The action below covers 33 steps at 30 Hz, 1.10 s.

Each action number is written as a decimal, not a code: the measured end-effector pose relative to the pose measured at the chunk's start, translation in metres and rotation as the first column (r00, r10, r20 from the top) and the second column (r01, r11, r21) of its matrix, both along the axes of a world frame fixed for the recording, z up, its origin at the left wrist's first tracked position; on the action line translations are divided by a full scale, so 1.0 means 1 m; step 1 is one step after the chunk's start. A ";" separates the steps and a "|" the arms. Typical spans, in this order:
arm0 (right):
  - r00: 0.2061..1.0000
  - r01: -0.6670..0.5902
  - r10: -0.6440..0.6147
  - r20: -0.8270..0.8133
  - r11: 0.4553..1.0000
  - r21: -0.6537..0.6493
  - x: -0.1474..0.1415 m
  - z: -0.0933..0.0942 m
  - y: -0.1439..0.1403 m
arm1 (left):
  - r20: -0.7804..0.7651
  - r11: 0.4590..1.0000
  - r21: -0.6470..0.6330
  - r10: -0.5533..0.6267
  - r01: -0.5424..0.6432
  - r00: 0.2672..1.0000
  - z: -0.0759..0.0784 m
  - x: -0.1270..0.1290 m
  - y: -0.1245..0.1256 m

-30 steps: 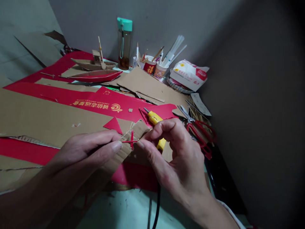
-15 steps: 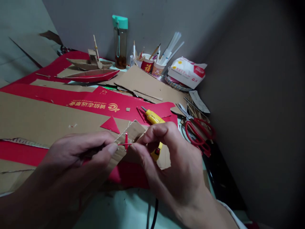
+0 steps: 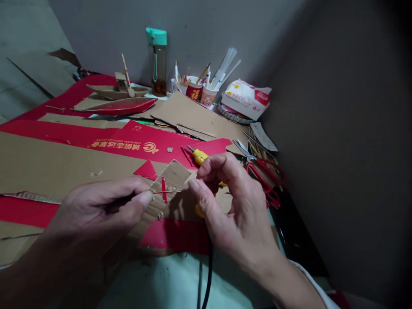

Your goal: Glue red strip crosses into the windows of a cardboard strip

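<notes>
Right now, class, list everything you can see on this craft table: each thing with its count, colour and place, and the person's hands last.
Small cross of thin strips: one, red, pinched between both hands.
Cardboard piece: one, brown, under the cross.
Glue gun: one, yellow, behind the right hand, black cord running toward the viewer.
Scissors: one pair, red handles, right of the hands.
Cardboard sheets: several, brown and red, across the table.
Model boats: two, brown and red, far left.
Bottle: one, teal cap, by the wall.
Cups of pencils and sticks: two, beside the bottle.
Packet: one, white and red, far right.
Left hand: holds the cross.
Right hand: fingertips at the cross.
</notes>
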State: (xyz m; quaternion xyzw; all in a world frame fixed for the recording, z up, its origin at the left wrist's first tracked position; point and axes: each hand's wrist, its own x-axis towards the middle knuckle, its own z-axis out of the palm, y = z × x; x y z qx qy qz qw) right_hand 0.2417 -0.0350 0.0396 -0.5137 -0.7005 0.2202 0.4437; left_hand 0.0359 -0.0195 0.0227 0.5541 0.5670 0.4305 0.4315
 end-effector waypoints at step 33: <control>0.931 -0.262 0.100 -0.352 0.853 -0.451 -0.008 0.003 0.009 | -0.014 0.999 -0.018 -0.041 0.041 0.999 -0.001 0.000 -0.003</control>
